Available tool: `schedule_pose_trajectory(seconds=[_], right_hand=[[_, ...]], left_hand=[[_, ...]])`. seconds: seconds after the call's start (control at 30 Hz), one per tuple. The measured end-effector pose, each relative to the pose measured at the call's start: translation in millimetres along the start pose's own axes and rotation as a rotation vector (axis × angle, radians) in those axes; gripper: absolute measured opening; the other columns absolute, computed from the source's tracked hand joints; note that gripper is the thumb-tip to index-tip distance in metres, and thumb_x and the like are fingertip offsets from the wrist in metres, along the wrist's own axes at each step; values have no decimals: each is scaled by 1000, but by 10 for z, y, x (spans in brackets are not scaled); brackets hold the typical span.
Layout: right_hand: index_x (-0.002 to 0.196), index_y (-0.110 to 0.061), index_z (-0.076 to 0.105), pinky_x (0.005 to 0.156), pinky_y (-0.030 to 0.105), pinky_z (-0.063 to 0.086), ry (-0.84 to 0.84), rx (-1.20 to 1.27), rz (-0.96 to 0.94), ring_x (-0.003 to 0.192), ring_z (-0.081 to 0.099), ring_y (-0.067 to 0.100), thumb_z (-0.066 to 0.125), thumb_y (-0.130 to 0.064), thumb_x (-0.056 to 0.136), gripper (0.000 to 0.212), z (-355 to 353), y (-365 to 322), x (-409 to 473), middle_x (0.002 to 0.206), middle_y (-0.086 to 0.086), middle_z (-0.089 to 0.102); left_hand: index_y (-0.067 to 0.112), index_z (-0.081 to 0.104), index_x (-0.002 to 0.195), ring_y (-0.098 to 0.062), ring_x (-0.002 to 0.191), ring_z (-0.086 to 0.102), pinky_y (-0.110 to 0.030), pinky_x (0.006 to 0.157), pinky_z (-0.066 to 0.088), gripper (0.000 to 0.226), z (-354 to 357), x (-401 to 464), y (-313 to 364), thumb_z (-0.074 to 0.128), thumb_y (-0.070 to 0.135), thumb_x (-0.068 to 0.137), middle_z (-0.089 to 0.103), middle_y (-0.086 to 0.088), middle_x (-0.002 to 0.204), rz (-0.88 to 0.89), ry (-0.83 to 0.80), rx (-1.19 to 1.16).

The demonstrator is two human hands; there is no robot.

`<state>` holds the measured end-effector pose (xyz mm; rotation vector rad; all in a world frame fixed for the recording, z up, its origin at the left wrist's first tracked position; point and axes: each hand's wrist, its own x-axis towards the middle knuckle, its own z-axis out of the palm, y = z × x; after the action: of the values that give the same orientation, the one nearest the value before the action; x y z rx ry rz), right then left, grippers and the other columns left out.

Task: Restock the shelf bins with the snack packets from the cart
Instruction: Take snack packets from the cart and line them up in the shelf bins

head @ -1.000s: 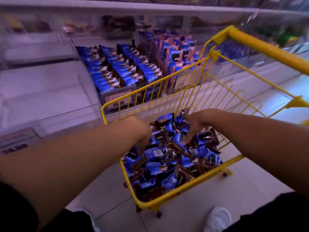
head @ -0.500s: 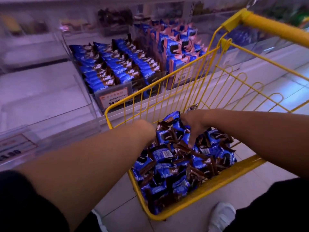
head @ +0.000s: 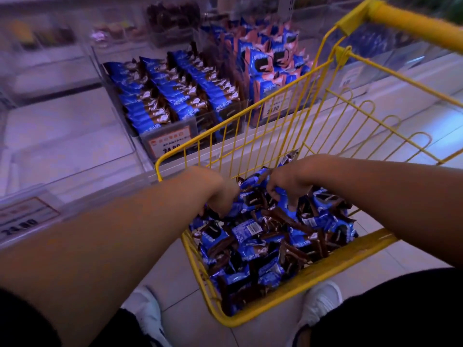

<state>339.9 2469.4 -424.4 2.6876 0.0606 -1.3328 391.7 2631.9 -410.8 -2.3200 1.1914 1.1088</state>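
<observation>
In the yellow wire cart [head: 295,136], both hands are sunk into the heap of snack packets [head: 270,236]. The left hand [head: 221,196] is seen from behind, fingers hidden among the packets, so its grip cannot be told. The right hand [head: 288,182] is curled round a bunch of packets, fingertips partly buried. Packets are glossy blue-and-brown foil, crinkled, piled loosely; print is too blurred to read. Behind the cart, a clear plastic shelf bin [head: 175,136] is filled with the same packets in neat rows, its price label [head: 170,144] partly cut off by the cart rim. The far shelf is blurred. White shoes [head: 318,304] are seen on the tiled floor.
</observation>
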Motion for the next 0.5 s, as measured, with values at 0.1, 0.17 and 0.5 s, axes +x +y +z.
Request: schedule_pose_trajectory(seconds=[0.1, 0.17, 0.5], right_hand=[[94, -26, 55, 96, 50, 51, 24, 262, 35, 113, 54, 33, 81, -38, 81, 31, -194, 118, -274, 126, 1, 48], [87, -31, 58, 89, 49, 55, 116, 375, 23, 99, 60, 27, 84, -47, 73, 33, -373, 182, -633, 109, -4, 57], [88, -2, 63, 49, 15, 40, 958, 1279, -453, 61, 56, 9, 72, -26, 82, 26, -629, -303, -1572, 74, 10, 62]], left_hand=[[15, 47, 123, -23, 87, 65, -33, 63, 59, 34, -139, -269, -118, 63, 9, 93, 55, -5, 113, 164, 139, -338], [14, 53, 116, -24, 95, 70, -36, 73, 61, 26, -209, -531, -250, 63, 8, 92, 63, -6, 115, 292, 265, -661], [10, 58, 102, -13, 60, 36, -25, 52, 26, 41, -202, -1336, -457, 56, 43, 78, 46, -1, 77, 739, -9, -1904]])
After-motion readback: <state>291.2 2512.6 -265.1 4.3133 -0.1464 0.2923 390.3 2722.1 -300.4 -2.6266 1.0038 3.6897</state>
